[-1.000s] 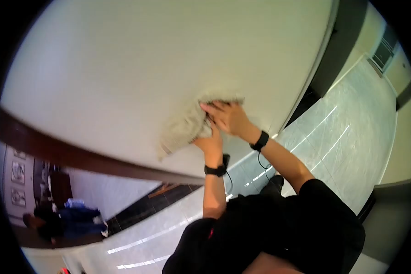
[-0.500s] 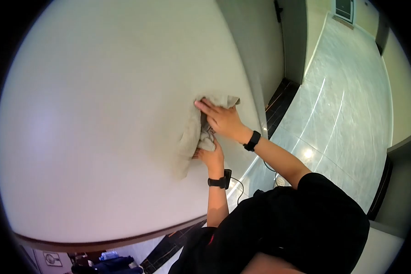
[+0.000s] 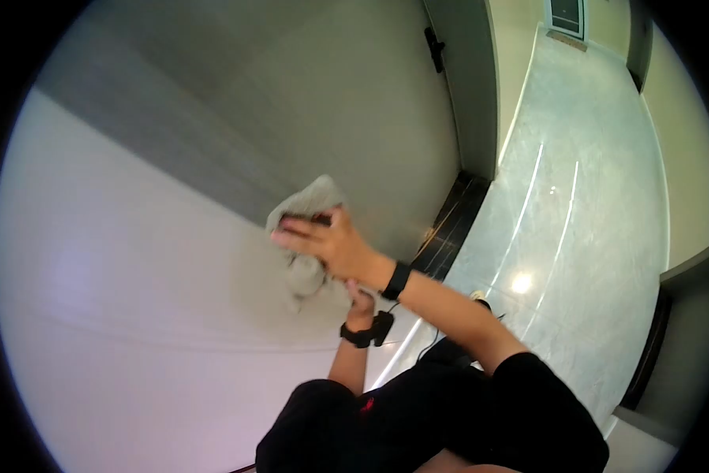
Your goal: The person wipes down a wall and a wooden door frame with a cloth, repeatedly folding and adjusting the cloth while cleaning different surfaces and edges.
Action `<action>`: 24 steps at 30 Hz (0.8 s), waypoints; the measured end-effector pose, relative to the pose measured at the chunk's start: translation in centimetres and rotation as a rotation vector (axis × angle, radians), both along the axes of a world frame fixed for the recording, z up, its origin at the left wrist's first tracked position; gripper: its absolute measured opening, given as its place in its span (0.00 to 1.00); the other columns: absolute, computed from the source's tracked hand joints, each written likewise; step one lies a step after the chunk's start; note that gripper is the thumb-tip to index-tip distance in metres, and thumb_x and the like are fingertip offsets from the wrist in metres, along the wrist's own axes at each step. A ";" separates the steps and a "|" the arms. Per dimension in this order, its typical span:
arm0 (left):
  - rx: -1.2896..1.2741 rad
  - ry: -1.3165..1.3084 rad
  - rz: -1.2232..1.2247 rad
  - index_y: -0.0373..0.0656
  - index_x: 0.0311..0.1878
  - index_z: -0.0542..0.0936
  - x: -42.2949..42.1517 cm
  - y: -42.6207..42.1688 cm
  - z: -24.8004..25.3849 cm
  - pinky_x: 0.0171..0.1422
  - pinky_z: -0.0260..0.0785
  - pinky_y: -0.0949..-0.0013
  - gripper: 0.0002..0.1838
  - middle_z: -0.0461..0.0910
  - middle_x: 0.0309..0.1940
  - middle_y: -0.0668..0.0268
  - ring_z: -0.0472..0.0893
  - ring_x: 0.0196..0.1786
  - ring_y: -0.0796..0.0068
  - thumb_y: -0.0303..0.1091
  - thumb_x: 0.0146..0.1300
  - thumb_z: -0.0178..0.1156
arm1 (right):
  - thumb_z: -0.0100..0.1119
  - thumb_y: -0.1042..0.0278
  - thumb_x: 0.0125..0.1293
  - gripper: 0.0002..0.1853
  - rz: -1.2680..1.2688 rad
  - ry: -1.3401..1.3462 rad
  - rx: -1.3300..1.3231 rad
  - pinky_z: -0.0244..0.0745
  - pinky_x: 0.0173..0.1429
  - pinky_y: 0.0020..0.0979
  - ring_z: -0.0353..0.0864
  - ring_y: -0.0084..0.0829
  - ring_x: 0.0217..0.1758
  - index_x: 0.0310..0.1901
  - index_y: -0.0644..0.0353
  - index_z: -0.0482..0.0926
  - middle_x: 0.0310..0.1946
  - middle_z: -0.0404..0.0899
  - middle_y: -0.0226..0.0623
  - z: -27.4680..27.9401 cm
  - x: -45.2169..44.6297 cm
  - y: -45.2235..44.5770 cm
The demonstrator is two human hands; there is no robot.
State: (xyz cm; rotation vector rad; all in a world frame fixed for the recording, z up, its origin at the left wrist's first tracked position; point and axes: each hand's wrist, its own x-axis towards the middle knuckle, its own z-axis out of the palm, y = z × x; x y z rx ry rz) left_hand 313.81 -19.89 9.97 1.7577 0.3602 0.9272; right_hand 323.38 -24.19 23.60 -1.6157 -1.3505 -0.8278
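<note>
A pale grey cloth [image 3: 305, 277] is bunched up around both my hands, close to the border between a smooth white panel [image 3: 126, 260] and a grey surface. My right hand [image 3: 340, 246] holds the cloth from above, its fingers stretched across it. One fold of the cloth stands up past those fingers. My left hand [image 3: 360, 303] is just below, thumb up at the cloth's lower side; its other fingers are mostly hidden. A black band is on each wrist, and the left one carries a small dark box.
A grey door [image 3: 370, 102] with a black handle [image 3: 434, 50] stands behind the cloth, above a dark threshold [image 3: 453, 217]. To the right, a shiny tiled floor [image 3: 559, 158] runs down a corridor. A thin black cable [image 3: 427, 347] hangs near my body.
Both hands and the cloth have shifted left in view, and the cloth is more bunched. My view has turned, so more of the grey door shows and the panel's lower edge has nearly gone.
</note>
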 end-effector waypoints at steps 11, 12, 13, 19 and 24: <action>-0.680 -0.161 0.014 0.36 0.65 0.62 7.3 -2.0 2.5 0.69 0.57 0.60 0.33 0.64 0.64 0.58 0.66 0.65 0.61 0.46 0.60 0.48 | 0.64 0.65 0.50 0.37 0.597 0.177 -0.394 0.66 0.66 0.41 0.67 0.43 0.62 0.65 0.53 0.64 0.60 0.68 0.41 -1.4 13.3 -2.9; -0.677 -0.162 0.066 0.36 0.65 0.62 7.8 -2.6 3.5 0.69 0.57 0.60 0.33 0.64 0.64 0.58 0.65 0.65 0.61 0.46 0.60 0.49 | 0.64 0.67 0.51 0.38 0.601 0.196 -0.392 0.66 0.65 0.38 0.67 0.43 0.63 0.66 0.56 0.63 0.60 0.68 0.44 -0.4 13.9 -2.8; -0.657 -0.161 0.107 0.35 0.65 0.62 8.5 -3.9 4.8 0.69 0.56 0.61 0.33 0.64 0.64 0.58 0.65 0.65 0.61 0.46 0.60 0.49 | 0.64 0.68 0.51 0.39 0.594 0.217 -0.372 0.67 0.65 0.36 0.67 0.44 0.64 0.67 0.58 0.61 0.60 0.68 0.47 0.9 14.5 -4.5; -0.565 -0.233 0.356 0.35 0.65 0.62 8.7 -1.6 8.8 0.69 0.56 0.62 0.33 0.64 0.64 0.57 0.65 0.65 0.62 0.45 0.59 0.50 | 0.59 0.77 0.52 0.39 0.937 0.617 -0.371 0.62 0.67 0.39 0.61 0.50 0.69 0.68 0.59 0.59 0.63 0.66 0.48 6.7 10.7 -0.1; -0.478 -0.308 0.608 0.34 0.65 0.62 11.6 -3.8 9.1 0.69 0.56 0.63 0.34 0.63 0.63 0.57 0.64 0.65 0.62 0.45 0.59 0.50 | 0.55 0.83 0.49 0.38 1.272 0.373 0.057 0.50 0.71 0.54 0.56 0.57 0.70 0.66 0.53 0.64 0.64 0.65 0.47 7.9 16.2 2.7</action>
